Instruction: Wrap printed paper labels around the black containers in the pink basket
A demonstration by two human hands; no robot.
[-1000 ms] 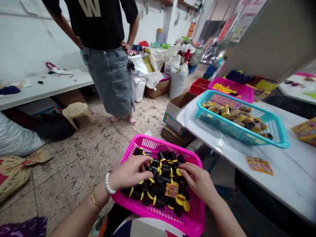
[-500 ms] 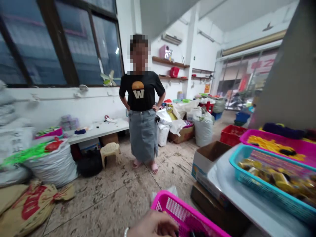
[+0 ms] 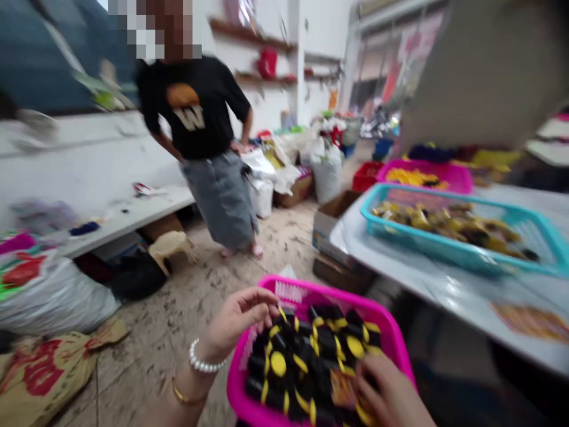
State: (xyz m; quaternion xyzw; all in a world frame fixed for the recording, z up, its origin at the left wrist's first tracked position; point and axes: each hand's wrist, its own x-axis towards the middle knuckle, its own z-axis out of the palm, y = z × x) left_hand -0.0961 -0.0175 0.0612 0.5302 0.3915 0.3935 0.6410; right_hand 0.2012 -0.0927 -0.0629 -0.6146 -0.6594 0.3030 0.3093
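Note:
A pink plastic basket at the bottom centre holds many black pieces with yellow ends. My left hand, with a pearl bracelet and a gold bangle at the wrist, is over the basket's left rim. Its fingers are pinched together near a small black and yellow piece, too small to make out as held or not. My right hand reaches into the basket's right side, fingers curled and blurred beside an orange printed card. What it holds, if anything, is hidden.
To the right, a table bears a blue basket of gold-wrapped items and a pink tray. A person in a black shirt stands ahead. Sacks lie at the left.
The view has tilted down and turned right. The pink basket now shows almost whole with its contents. My left hand is over its left rim, and my right hand has come into view.

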